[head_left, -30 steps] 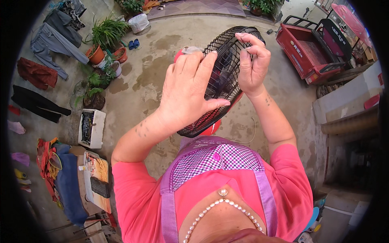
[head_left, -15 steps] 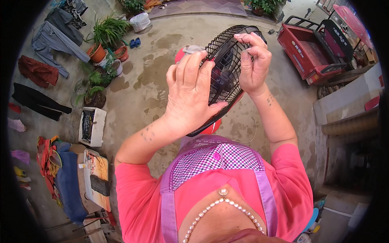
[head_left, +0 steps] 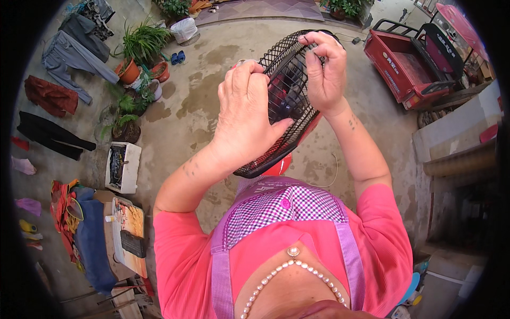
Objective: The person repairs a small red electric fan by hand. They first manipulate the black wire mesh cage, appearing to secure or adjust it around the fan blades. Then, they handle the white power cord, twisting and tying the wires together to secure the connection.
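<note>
In front of my chest stands an electric fan with a black wire grille [head_left: 289,80], turned at a slant so that its rim runs from lower left to upper right. Dark fan parts show through the wires, and a red round part [head_left: 279,165] shows below. My left hand [head_left: 241,114] is closed on the grille's left side, fingers curled over the edge and thumb lying across the wires. At the upper right rim, my right hand [head_left: 326,74] grips with bent fingers and its thumb near the wires. Its fingertips are partly hidden behind the hand.
A red cargo tricycle [head_left: 396,66] stands at the far right. Potted plants [head_left: 143,42], blue slippers [head_left: 178,57] and a white foam box [head_left: 129,167] line the left. Clothes such as grey trousers [head_left: 79,58] hang farther left. A thin cord [head_left: 336,170] lies on the wet-patched concrete.
The fan grille has turned and tilted slightly, its lower end shifting left. Both hands have moved a little to the left with it, still on its edges.
</note>
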Demonstrator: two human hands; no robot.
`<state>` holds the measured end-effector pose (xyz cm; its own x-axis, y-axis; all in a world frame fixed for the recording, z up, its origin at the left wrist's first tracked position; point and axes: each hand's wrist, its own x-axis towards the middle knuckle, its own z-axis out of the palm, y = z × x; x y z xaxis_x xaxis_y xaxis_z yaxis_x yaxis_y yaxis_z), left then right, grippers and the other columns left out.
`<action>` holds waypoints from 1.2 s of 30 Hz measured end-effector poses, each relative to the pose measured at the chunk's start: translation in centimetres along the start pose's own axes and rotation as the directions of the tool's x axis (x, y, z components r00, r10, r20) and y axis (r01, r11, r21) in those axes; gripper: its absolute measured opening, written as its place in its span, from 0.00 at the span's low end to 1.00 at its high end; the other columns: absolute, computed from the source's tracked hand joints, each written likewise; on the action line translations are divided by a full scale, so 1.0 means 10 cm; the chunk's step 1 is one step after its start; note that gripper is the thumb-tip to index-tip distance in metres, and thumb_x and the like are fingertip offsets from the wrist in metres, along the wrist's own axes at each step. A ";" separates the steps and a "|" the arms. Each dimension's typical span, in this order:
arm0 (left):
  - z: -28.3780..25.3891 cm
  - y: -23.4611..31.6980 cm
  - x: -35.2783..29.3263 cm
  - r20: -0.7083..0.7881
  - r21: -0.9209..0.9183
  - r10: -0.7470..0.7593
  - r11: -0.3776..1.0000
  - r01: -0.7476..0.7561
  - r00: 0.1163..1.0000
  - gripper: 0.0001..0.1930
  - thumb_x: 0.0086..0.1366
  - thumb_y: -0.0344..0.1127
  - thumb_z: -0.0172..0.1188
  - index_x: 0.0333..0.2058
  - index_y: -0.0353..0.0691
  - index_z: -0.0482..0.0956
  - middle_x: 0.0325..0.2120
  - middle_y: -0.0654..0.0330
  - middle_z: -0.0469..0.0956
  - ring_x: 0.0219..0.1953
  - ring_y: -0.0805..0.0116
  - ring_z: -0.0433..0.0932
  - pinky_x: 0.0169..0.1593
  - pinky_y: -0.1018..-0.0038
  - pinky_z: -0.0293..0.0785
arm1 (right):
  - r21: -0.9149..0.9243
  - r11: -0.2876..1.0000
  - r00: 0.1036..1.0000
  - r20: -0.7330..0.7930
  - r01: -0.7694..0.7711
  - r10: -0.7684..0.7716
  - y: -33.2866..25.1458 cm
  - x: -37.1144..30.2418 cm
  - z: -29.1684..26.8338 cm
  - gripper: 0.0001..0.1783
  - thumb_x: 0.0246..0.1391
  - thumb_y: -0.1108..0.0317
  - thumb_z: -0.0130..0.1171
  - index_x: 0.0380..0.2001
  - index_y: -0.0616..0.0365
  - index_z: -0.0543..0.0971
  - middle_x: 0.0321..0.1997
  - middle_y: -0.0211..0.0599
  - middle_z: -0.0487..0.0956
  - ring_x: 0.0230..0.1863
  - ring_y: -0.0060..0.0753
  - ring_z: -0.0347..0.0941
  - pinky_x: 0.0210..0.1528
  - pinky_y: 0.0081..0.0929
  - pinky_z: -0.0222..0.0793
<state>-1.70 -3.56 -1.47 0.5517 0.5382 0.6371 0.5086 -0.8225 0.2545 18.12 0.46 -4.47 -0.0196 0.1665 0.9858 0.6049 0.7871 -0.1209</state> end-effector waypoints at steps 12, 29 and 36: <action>0.10 -0.06 -0.08 -0.137 0.026 0.109 0.994 -0.106 0.985 0.39 0.39 0.33 0.76 0.49 0.37 0.63 0.52 0.46 0.62 0.53 0.44 0.64 0.56 0.55 0.62 | 0.062 0.992 0.994 -0.004 -0.110 0.111 0.14 -0.01 0.09 0.10 0.54 0.76 0.56 0.39 0.58 0.69 0.40 0.39 0.76 0.39 0.41 0.68 0.44 0.32 0.62; 0.10 -0.10 -0.08 -0.127 0.126 0.060 0.991 -0.044 0.990 0.43 0.44 0.37 0.73 0.58 0.37 0.62 0.54 0.48 0.65 0.57 0.48 0.64 0.59 0.57 0.60 | 0.172 0.984 0.965 -0.246 -0.043 0.086 -0.06 0.02 0.09 0.10 0.57 0.81 0.51 0.39 0.57 0.64 0.41 0.40 0.73 0.43 0.33 0.69 0.50 0.30 0.65; 0.09 -0.12 -0.08 -0.128 0.098 0.046 0.995 -0.034 0.991 0.41 0.45 0.37 0.73 0.58 0.37 0.63 0.53 0.48 0.66 0.57 0.48 0.64 0.59 0.57 0.60 | 0.761 0.446 0.647 -0.046 -0.471 0.761 -0.70 -0.48 -0.38 0.03 0.65 0.69 0.45 0.41 0.53 0.65 0.48 0.37 0.68 0.50 0.31 0.66 0.53 0.42 0.70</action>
<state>-2.17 -2.81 -2.90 0.4853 0.4714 0.7364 0.5520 -0.8184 0.1601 17.06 -8.12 -7.96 0.4842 0.6796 0.5511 -0.3271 0.7248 -0.6064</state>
